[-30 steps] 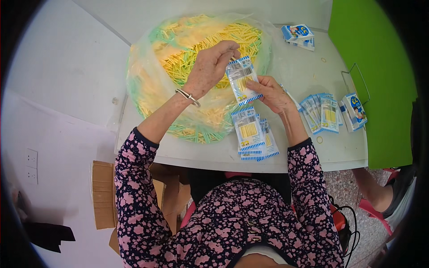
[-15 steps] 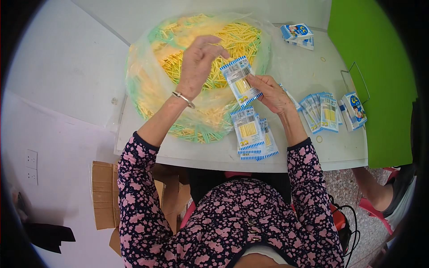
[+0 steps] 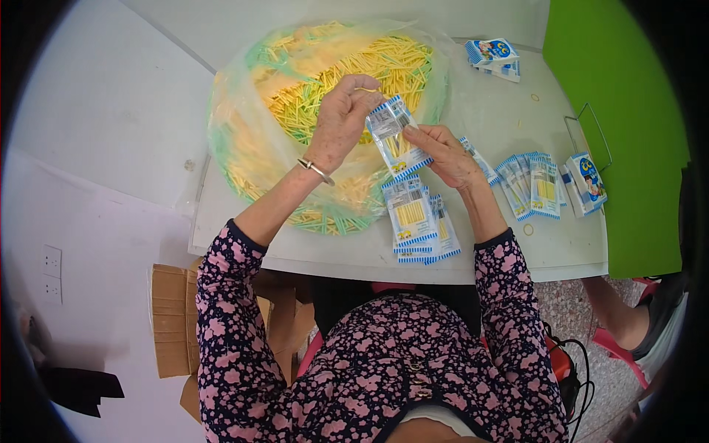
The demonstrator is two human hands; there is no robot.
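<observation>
My right hand (image 3: 447, 155) grips a small blue-and-white plastic packet (image 3: 399, 144) by its right side, thumb on top. Thin yellow sticks show through the packet's clear window. At the packet's upper left edge, the fingers of my left hand (image 3: 343, 122) are bent and drawn together; what they hold, if anything, is hidden. Behind and below that hand lies a large clear plastic bag (image 3: 240, 159), spread open and full of loose thin yellow and green sticks (image 3: 395, 63). Just below the held packet, several similar filled packets (image 3: 410, 214) overlap in a pile.
Right of my hand a row of fanned packets (image 3: 530, 186) lies beside a bundled stack (image 3: 587, 184) and a wire stand (image 3: 591, 129). More packets (image 3: 492, 55) sit at the back. A green panel (image 3: 620, 133) borders the table; a cardboard box (image 3: 173, 321) stands below left.
My left hand has come down and to the right, from above the bag to the packet's upper edge, its fingers drawing in. The right hand and packet have barely shifted.
</observation>
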